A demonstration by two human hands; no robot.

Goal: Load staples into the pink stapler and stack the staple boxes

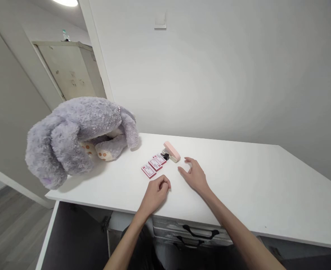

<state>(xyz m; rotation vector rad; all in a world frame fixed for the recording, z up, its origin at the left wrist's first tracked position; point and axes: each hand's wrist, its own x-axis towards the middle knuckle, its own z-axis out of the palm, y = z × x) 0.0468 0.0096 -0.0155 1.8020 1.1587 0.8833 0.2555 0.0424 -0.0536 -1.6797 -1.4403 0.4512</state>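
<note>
My left hand (155, 192) rests on the white tabletop with its fingers curled in, and nothing shows in it. Just beyond it lie three small red-and-white boxes (148, 170) in a slanting row. My right hand (194, 174) is open, thumb and fingers apart and nothing between them. Nearest to that hand, a pink and cream stapler (172, 151) stands on the table, apart from the fingertips. A small black object (166, 156), perhaps a binder clip, sits between the stapler and the farthest box.
A large lilac plush toy (92, 116) slumps on the left end of the white table (252, 187). Behind the table rises a white wall with a switch (160, 20). Drawers with black handles (200, 232) are below the front edge. A metal cabinet (69, 71) stands beyond the doorway.
</note>
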